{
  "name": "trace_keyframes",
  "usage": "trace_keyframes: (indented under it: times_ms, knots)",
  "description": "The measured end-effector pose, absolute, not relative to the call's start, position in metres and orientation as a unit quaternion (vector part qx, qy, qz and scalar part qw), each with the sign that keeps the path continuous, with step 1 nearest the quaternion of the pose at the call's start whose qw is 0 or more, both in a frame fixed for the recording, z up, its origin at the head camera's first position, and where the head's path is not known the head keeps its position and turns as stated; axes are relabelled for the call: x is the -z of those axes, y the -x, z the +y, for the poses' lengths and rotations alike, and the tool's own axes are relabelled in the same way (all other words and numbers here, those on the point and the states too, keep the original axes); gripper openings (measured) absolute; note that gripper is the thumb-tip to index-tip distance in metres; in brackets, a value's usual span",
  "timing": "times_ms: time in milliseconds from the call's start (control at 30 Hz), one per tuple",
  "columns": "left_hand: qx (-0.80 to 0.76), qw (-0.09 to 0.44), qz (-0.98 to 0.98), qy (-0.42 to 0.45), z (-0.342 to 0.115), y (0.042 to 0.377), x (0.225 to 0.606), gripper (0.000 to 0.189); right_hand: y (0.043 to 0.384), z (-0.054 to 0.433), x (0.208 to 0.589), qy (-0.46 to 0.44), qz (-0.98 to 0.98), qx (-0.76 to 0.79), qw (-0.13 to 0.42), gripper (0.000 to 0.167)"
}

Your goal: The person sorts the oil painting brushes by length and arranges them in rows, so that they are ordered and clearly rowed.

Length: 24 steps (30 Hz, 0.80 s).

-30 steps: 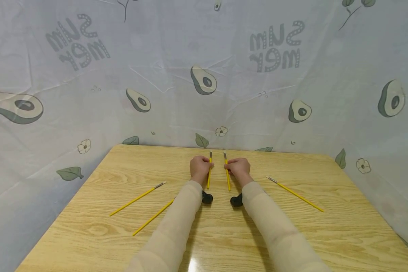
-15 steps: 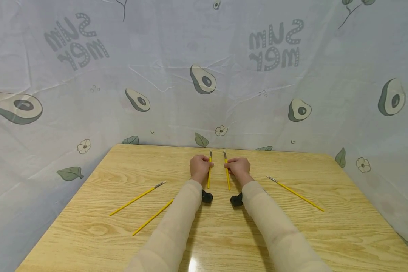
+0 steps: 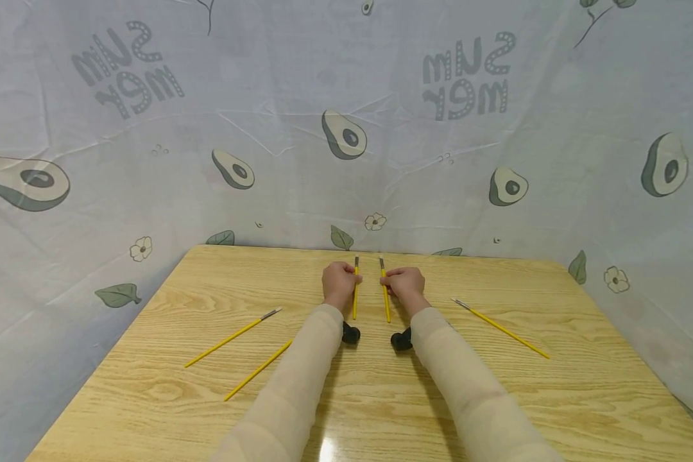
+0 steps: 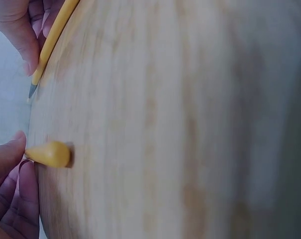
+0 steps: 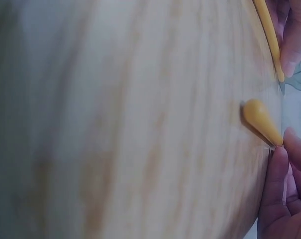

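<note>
At the head view's centre, the left hand (image 3: 339, 283) pinches one yellow brush (image 3: 355, 303) and the right hand (image 3: 406, 283) a second brush (image 3: 387, 304); the left wrist view shows the first grip lower left, the right wrist view the other lower right.

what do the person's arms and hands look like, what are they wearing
The left arm wears a long, plain cream fabric sleeve, and the right arm a matching cream fabric sleeve. A small rounded black device juts out by the left cuff, another rounded black device by the right. The left hand and right hand are ungloved; no cables show.
</note>
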<state>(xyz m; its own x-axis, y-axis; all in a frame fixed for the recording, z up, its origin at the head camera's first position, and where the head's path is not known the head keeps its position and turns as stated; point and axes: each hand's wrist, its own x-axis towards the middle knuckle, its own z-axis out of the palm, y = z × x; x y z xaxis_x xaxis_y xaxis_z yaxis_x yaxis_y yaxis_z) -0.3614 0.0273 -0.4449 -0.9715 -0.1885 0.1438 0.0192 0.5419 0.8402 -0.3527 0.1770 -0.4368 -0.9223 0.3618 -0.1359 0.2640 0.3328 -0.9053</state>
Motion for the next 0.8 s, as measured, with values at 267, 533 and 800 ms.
trace_keyframes:
  times_ms: [267,533,800]
  knots:
    - [0.479,0.109,-0.870,-0.043,0.0267,0.3618,0.4462,0.015,0.3503,0.1768,0.4351,0.189,-0.814,-0.548,0.042,0.021]
    - [0.496,0.094,-0.862,-0.042,0.0251,0.3607,0.4467,0.018,0.3453,0.1751,0.4349,0.182,-0.811,-0.555,0.042,0.018]
    - [0.516,0.088,-0.852,-0.029,0.0248,0.3567,0.4430,0.020,0.3440,0.1777,0.4346,0.181,-0.804,-0.564,0.039,0.021]
